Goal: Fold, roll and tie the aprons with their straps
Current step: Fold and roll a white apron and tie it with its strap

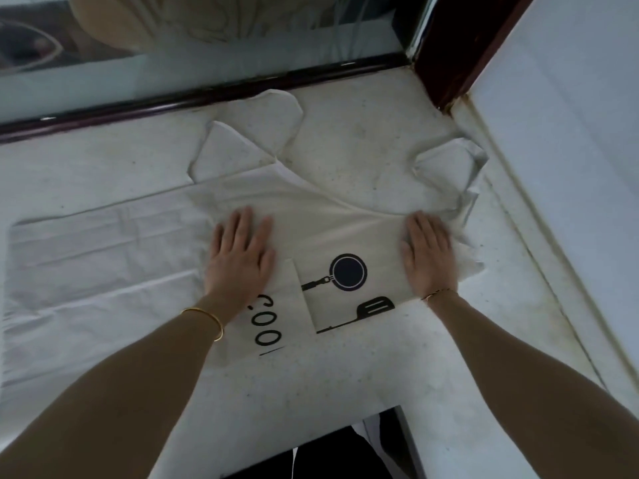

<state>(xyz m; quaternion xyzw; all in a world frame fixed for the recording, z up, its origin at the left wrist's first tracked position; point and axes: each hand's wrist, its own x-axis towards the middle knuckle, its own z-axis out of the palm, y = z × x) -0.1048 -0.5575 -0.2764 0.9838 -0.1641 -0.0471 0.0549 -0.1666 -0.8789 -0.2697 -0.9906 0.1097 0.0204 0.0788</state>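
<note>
Your left hand [240,257] and right hand [427,257] press flat, grip open, on the part-folded apron [332,219]; rolling and tying with the straps [446,164] remain.

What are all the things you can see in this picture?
Cream cloth apron with a black frying pan print, black spatula print and black letters: one, partly folded, flat in the middle of the table.
Cream apron straps: one pair at the far middle, another strap at the far right.
White speckled table: one, under everything.
Dark wooden rail: one, along the table's far edge.
White wall: right side.
Gold bangle: one, left wrist.
Thin gold bracelet: one, right wrist.
Left hand: open, pressing flat on the apron.
Right hand: open, flat on the apron's right edge.
</note>
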